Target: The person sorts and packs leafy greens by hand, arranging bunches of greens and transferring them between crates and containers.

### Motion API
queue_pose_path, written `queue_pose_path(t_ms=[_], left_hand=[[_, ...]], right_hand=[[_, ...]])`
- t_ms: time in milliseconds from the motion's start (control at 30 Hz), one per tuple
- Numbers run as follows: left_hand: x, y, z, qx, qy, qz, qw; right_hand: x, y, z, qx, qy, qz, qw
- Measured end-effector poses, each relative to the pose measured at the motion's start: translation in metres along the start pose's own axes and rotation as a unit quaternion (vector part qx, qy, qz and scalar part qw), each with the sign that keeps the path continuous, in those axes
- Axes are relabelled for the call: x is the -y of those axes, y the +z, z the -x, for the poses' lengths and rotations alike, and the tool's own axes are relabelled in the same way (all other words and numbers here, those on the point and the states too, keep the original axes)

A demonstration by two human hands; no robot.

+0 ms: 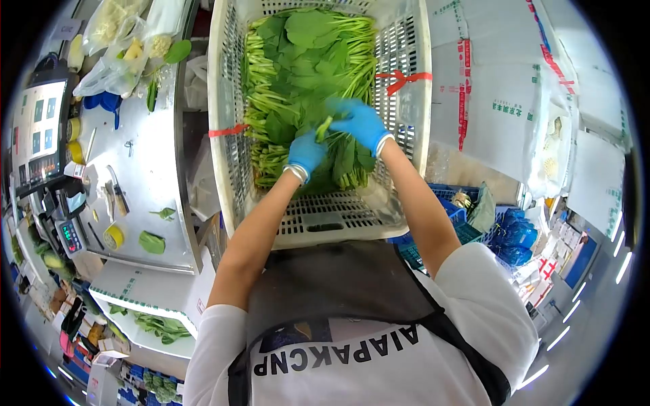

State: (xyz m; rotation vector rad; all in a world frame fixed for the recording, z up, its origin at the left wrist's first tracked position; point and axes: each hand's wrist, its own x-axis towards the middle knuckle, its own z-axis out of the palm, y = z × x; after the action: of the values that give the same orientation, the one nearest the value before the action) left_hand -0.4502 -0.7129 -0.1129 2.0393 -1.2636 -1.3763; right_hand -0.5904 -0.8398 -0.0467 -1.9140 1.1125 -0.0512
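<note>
A white slatted plastic crate [226,162] in front of me holds leafy greens [298,61], their green stems stacked along both sides and broad leaves in the middle. Above the near part of the greens, my left hand [307,155] in a blue glove is closed at the lower end of a short green stem [324,127]. My right hand [360,124], also blue-gloved, is close beside that stem. Its fingers point left and are smeared by motion, so their grip is unclear. Red ties [401,81] are knotted on both crate sides.
At left, a metal counter [145,196] carries a knife [118,191], tape rolls, loose leaves, bagged produce and a scale display [69,235]. Below it sits a white foam box [139,291] with greens. White foam boxes [497,81] stand at right, above blue crates and bags [513,237].
</note>
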Motion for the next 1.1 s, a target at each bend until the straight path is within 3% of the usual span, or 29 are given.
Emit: queue_pose_path(t_ms=[33, 67, 100, 133, 200, 333, 367, 500, 600, 667, 733, 800, 833, 867, 933, 1000, 1033, 1100], left_hand=[[0.010, 0.001, 0.000, -0.014, -0.017, 0.070, 0.997], [0.014, -0.003, -0.001, -0.030, -0.032, 0.139, 0.989], [0.011, -0.012, 0.003, -0.033, -0.070, 0.157, 0.985], [0.016, -0.014, 0.005, -0.061, -0.043, 0.167, 0.983], [0.027, -0.017, 0.010, -0.116, 0.005, 0.183, 0.976], [0.018, -0.035, 0.017, -0.135, 0.042, 0.212, 0.967], [0.011, -0.041, 0.015, -0.123, 0.028, 0.208, 0.970], [-0.040, -0.072, -0.001, -0.124, 0.112, 0.123, 0.978], [-0.072, -0.084, -0.018, -0.163, 0.213, 0.065, 0.961], [-0.080, -0.084, -0.032, -0.124, 0.214, -0.032, 0.968], [-0.068, -0.078, -0.061, -0.154, 0.290, -0.014, 0.944], [-0.068, -0.088, -0.064, -0.087, 0.114, 0.150, 0.978], [-0.072, -0.095, -0.070, -0.158, 0.135, 0.057, 0.976], [-0.066, -0.103, -0.077, -0.184, 0.162, 0.070, 0.967], [-0.096, -0.134, -0.072, -0.205, 0.205, -0.032, 0.956], [-0.123, -0.158, -0.084, -0.170, 0.274, -0.207, 0.924], [-0.122, -0.159, -0.096, -0.145, 0.275, -0.256, 0.915], [-0.116, -0.157, -0.117, -0.135, 0.285, -0.302, 0.900]], right_hand=[[-0.027, 0.006, -0.012, -0.100, 0.046, -0.119, 0.987], [-0.060, 0.010, -0.031, -0.196, 0.070, -0.041, 0.977], [-0.063, 0.003, -0.048, -0.243, 0.105, -0.103, 0.959], [-0.065, -0.001, -0.065, -0.286, 0.141, -0.165, 0.933], [-0.078, 0.001, -0.114, -0.364, 0.196, -0.113, 0.903], [-0.071, 0.000, -0.163, -0.344, 0.371, -0.014, 0.862], [-0.068, -0.001, -0.157, -0.340, 0.332, 0.011, 0.880], [-0.040, -0.017, -0.097, -0.278, 0.112, -0.142, 0.943], [0.035, -0.036, -0.035, -0.150, 0.006, -0.249, 0.957], [0.060, -0.029, -0.018, -0.113, -0.021, -0.313, 0.943], [0.066, -0.030, -0.024, -0.139, -0.111, -0.264, 0.948], [0.061, -0.045, -0.034, -0.076, -0.009, -0.540, 0.838], [0.034, -0.039, -0.046, -0.095, 0.002, -0.559, 0.823], [0.008, -0.031, -0.060, -0.171, 0.056, -0.508, 0.842], [-0.062, -0.003, -0.099, -0.370, 0.085, -0.239, 0.894], [-0.077, -0.020, -0.128, -0.459, 0.037, -0.065, 0.885], [-0.080, -0.028, -0.146, -0.452, 0.013, -0.106, 0.885], [-0.098, -0.024, -0.187, -0.438, 0.002, 0.091, 0.894]])
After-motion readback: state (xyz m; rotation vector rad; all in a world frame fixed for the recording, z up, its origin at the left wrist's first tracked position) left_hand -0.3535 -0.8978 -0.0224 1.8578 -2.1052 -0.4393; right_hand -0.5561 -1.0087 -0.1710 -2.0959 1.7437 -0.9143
